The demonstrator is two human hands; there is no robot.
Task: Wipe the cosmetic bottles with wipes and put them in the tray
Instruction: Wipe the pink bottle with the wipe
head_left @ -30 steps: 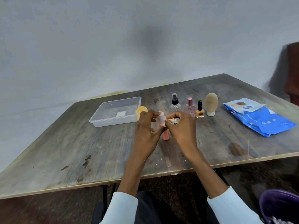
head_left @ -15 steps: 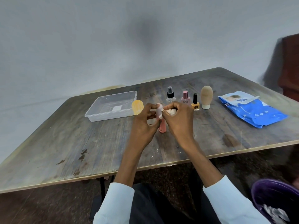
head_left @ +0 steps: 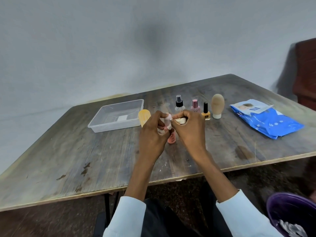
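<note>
My left hand grips a small pink cosmetic bottle above the table's middle; only its lower part and pale top show between my fingers. My right hand holds a crumpled white wipe against the bottle's upper part. The clear plastic tray lies to the left, with only a white label on its floor. Behind my hands stand a yellow tube, a clear spray bottle, a pink perfume bottle, an orange nail polish and a beige tube.
A blue pack of wipes lies at the right of the worn wooden table. A purple bin with used wipes sits on the floor at the lower right. A dark wooden piece of furniture stands at the right wall.
My view has shifted a little. My hands stay together at the pink bottle, the wipe working around its top.
</note>
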